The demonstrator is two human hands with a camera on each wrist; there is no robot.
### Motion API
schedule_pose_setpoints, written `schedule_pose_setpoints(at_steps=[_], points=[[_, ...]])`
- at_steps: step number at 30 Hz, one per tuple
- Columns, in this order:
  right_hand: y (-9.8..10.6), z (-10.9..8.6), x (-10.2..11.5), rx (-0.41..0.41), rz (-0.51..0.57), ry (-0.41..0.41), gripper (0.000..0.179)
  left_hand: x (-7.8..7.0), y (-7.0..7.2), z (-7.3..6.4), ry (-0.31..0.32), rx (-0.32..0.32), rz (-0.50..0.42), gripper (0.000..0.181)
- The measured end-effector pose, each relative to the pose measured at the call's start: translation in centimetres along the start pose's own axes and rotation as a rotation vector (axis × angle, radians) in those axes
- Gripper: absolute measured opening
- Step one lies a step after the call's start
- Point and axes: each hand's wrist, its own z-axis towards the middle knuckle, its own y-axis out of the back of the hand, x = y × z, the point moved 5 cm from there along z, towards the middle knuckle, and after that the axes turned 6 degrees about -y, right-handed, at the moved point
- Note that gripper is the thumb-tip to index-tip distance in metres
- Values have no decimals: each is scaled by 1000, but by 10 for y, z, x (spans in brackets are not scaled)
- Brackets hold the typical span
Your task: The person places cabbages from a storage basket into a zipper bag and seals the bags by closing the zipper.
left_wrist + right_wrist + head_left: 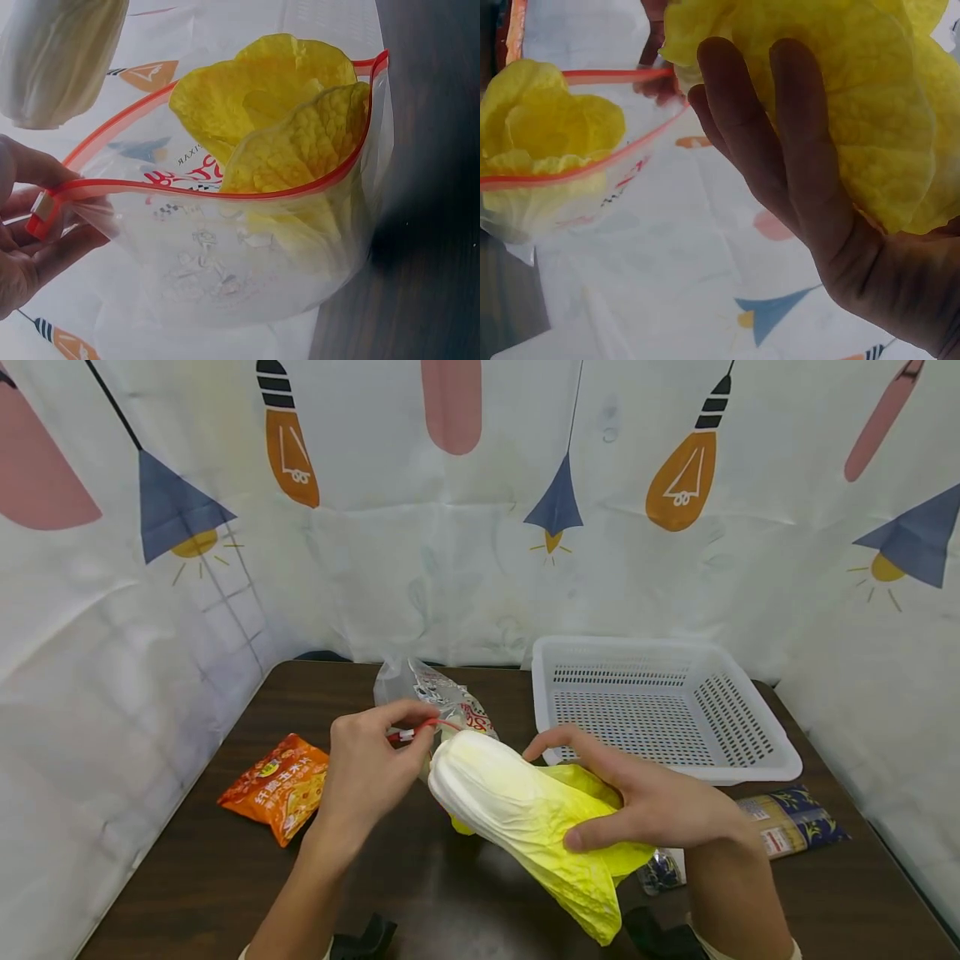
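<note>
Fingers of the right hand point(663, 797) grip a cabbage point(517, 802) by its yellow leafy part, its white end pointing toward the left hand point(378, 760), outside a clear bag point(187, 255). Left fingers pinch that bag at the slider end of its red rim; the mouth gapes, and yellow leaves point(277, 105) inside rise above it. Outward, a white basket point(637, 722), an orange packet point(281, 785) and a blue-and-tan packet point(798, 822) rest on the dark table point(202, 902).

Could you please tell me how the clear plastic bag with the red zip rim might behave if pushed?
The clear plastic bag would probably flop, as it looks thin and creased; it may tip, with yellow cabbage leaves crowding one side.
</note>
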Motion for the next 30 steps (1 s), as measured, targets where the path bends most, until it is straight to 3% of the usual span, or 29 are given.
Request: schedule_pose_setpoints(at_steps=[9,19,30], points=[[0,16,-6,-26,-103,-31,65,-3,3,1,-32,-14,8,11],[-2,27,-16,-60,-79,-96,65,-4,3,0,-52,-9,1,11],[-11,36,-17,-19,-24,-122,62,-4,1,-1,-40,14,-19,12]])
